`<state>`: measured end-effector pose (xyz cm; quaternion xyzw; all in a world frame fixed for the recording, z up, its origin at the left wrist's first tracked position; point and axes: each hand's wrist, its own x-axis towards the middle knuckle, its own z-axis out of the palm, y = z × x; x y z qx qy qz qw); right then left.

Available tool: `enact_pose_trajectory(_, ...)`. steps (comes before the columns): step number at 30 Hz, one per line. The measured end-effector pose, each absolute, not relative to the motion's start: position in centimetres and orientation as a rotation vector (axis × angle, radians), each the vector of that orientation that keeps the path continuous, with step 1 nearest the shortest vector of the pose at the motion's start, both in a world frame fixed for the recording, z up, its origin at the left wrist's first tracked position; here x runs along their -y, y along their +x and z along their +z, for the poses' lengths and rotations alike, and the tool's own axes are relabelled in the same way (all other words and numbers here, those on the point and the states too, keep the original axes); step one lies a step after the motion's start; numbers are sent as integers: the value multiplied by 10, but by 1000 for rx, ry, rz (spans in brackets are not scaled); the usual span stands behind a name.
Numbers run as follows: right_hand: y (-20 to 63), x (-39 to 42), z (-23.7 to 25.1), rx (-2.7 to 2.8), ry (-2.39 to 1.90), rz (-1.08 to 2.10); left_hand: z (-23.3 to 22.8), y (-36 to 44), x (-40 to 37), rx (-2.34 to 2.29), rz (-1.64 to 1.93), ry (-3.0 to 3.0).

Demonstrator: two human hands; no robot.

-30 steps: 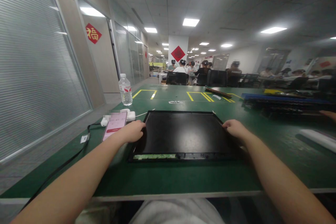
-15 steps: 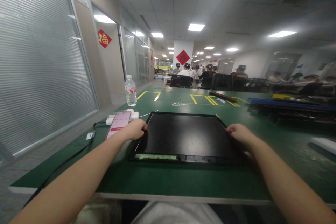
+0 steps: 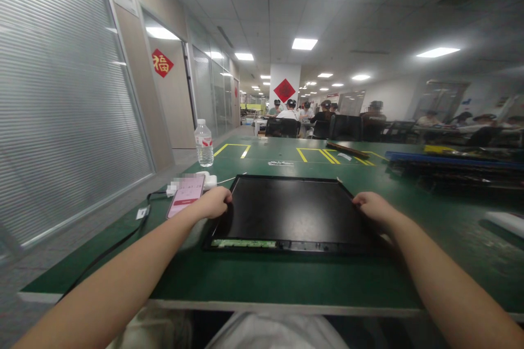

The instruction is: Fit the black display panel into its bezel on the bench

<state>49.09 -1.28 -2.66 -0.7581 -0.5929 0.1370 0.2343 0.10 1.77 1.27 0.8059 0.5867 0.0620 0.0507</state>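
Observation:
A black flat display panel (image 3: pixel 292 212) lies face up on the green table (image 3: pixel 286 283). Along its near edge a green circuit strip (image 3: pixel 244 244) shows at the left, with dark frame beside it. My left hand (image 3: pixel 215 203) is closed on the panel's left edge, thumb and fingers pinched at the rim. On the opposite side my right hand (image 3: pixel 373 207) pinches the right edge the same way. The undersides of the fingers are hidden on both hands.
A phone (image 3: pixel 186 195) and white adapter (image 3: pixel 209 180) lie left of the panel, with a water bottle (image 3: pixel 204 143) behind. A black cable (image 3: pixel 118 248) crosses the table's left side. Dark panels with blue edging (image 3: pixel 434 161) are stacked at right. Several people sit farther back.
Both hands keep their grip on the panel's side edges. The view has shifted very slightly; the panel shows no clear movement on the table.

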Motion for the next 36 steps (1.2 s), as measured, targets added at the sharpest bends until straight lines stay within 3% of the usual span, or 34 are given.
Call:
enact_pose_trajectory(18, 493, 10, -22, 1696, -2172, 374, 13, 6, -5, -1813, 92, 2636)
enact_pose_trajectory(26, 490, 12, -17, 1704, -2164, 313, 12, 4, -5, -1815, 106, 2420)
enact_pose_trajectory(36, 487, 13, -14, 1689, -2197, 324, 17, 0, -12, -1610, 664, 1968)
